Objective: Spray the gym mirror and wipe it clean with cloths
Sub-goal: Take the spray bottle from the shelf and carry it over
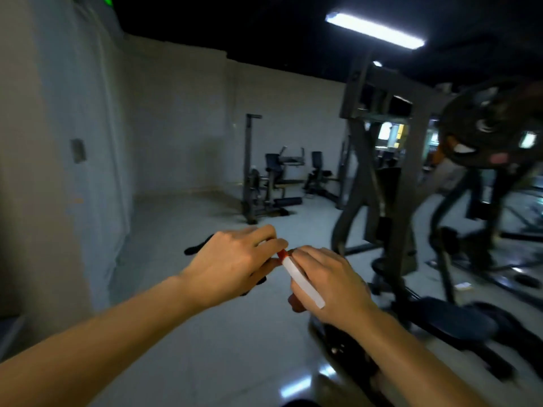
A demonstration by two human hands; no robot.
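Gym machines (382,171) are standing at 3 o'clock; right hand (332,286) is gripping the spray bottle (302,284); left hand (232,265) is pinching its red nozzle (282,254), probably unlocking it before spraying.

Bottle (304,284): white body, red cap (282,254). Cloth (195,248): plain black. Wall (176,113): pale grey. Floor (220,348): light grey. Gym machines (258,183): black, dark grey. Ceiling (235,19): black. Strip light (374,29): white.

A gym: weight machines (264,177) stand along the pale wall (182,118), a plate-loaded rack (382,160) looms right, under a strip ceiling light (374,30).
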